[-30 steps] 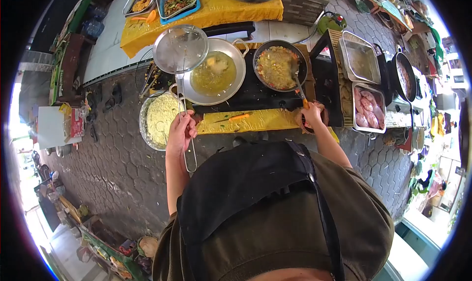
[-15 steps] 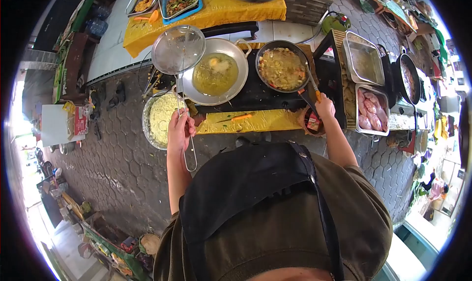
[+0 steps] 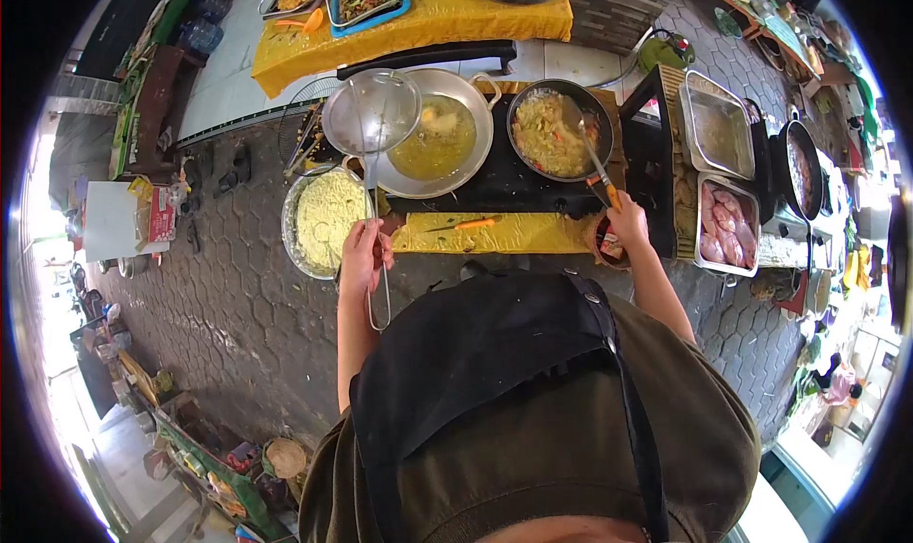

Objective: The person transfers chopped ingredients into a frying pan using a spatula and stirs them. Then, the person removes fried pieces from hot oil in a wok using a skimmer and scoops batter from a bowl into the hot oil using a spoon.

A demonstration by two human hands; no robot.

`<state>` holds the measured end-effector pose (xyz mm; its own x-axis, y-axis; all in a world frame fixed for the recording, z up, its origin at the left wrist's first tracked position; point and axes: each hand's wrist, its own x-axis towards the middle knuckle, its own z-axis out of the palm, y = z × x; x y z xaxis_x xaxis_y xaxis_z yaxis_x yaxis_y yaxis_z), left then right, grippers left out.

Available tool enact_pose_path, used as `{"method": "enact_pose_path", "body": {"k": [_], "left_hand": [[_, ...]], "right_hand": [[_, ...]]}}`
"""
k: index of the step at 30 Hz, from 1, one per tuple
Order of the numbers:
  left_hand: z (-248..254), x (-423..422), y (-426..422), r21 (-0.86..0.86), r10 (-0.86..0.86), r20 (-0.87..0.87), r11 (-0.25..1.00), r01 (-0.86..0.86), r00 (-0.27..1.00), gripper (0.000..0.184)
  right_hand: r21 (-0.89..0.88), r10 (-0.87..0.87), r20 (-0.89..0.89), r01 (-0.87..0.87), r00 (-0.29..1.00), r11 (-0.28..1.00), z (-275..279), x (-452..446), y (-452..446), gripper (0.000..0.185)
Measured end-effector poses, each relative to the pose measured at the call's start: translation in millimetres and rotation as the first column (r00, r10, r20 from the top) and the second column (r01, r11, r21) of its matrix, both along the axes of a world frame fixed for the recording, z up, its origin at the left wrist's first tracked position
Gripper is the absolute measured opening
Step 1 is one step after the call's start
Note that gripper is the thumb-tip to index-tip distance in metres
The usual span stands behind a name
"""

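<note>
At left of centre, a metal basin (image 3: pixel 288 222) holds pale yellow crumbly stuff. Just beside it, the left hand (image 3: pixel 359 250) is closed around the handle of a mesh strainer (image 3: pixel 371 115); its long axis runs almost straight up the frame, and its bowl overlaps the left edge of the wok (image 3: pixel 483 134). Whether they touch, one cannot tell. Inside the wok is yellow oil with pale pieces.

To the right, the frying pan (image 3: pixel 605 129) contains a yellowish mixture with red bits. The spatula (image 3: pixel 592 155) slants up and left into it, from the right hand (image 3: pixel 628 222), which grips the handle and is the nearer one to this pan. Farther right, one metal tray holds cloudy liquid; the lower metal tray (image 3: pixel 702 227) holds pink raw meat (image 3: pixel 728 227).
</note>
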<state>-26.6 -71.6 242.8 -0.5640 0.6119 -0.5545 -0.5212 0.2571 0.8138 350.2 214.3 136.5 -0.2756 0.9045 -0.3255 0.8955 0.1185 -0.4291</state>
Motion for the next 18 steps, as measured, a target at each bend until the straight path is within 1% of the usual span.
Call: {"method": "enact_pose_path", "body": {"k": [1,2,4,5,6,8,9,10,11,12,14,15,16,18], "left_hand": [[3,0,0,-0.002,0.014,-0.021,1.0,-0.014,1.0,0.019],[7,-2,0,-0.004,0.007,-0.016,1.0,-0.008,1.0,0.019],[21,-4,4,0.0,0.011,-0.124,1.0,-0.011,0.992,0.018],[29,-4,7,-0.011,0.037,-0.134,0.999,-0.039,0.99,0.019],[34,-6,8,-0.016,0.032,-0.176,0.999,-0.035,0.984,0.021],[44,-8,10,0.01,0.065,-0.176,0.998,-0.064,0.982,0.025],[47,-8,10,0.009,0.06,-0.176,0.998,-0.06,0.983,0.025],[50,-8,10,0.01,0.051,-0.188,0.999,-0.05,0.981,0.025],[52,-8,10,0.01,0.042,-0.2,0.999,-0.041,0.979,0.025],[52,-7,9,0.009,0.04,-0.202,0.999,-0.039,0.979,0.025],[50,-6,9,0.003,0.022,-0.198,1.0,-0.022,0.98,0.024],[48,-4,8,0.003,0.019,-0.199,1.0,-0.019,0.98,0.024],[44,-3,7,0.0,0.012,-0.198,1.0,-0.012,0.98,0.023],[43,1,8,0.0,0.004,-0.2,1.0,-0.005,0.98,0.023]], "right_hand": [[0.031,-0.013,0.072,0.011,0.997,0.999,7,0,0,0.049],[0.029,-0.019,0.077,0.017,0.997,0.999,6,3,1,0.049],[0.037,-0.078,0.161,0.073,0.984,0.997,3,10,8,0.045],[-0.001,-0.082,0.16,0.083,0.984,0.997,-8,18,12,0.047],[0.0,-0.09,0.162,0.091,0.983,0.996,-24,31,12,0.047],[-0.107,-0.074,-0.054,0.068,0.996,0.992,-54,54,11,0.035],[-0.109,-0.079,-0.055,0.073,0.995,0.991,-47,56,6,0.035],[-0.413,-0.3,-0.197,0.199,0.933,0.889,-34,57,-1,0.027],[-0.69,-0.532,-0.253,0.235,0.808,0.685,-23,56,-10,0.02],[-0.691,-0.535,-0.254,0.236,0.806,0.684,-21,54,-19,0.02],[-0.814,-0.69,-0.304,0.197,0.657,0.546,-18,48,-34,0.01],[-0.85,-0.724,-0.317,0.155,0.613,0.503,-22,46,-38,0.012],[-0.85,-0.726,-0.318,0.156,0.61,0.504,-33,43,-41,0.012],[-0.898,-0.79,-0.342,0.07,0.508,0.434,-49,34,-45,0.014]]}}
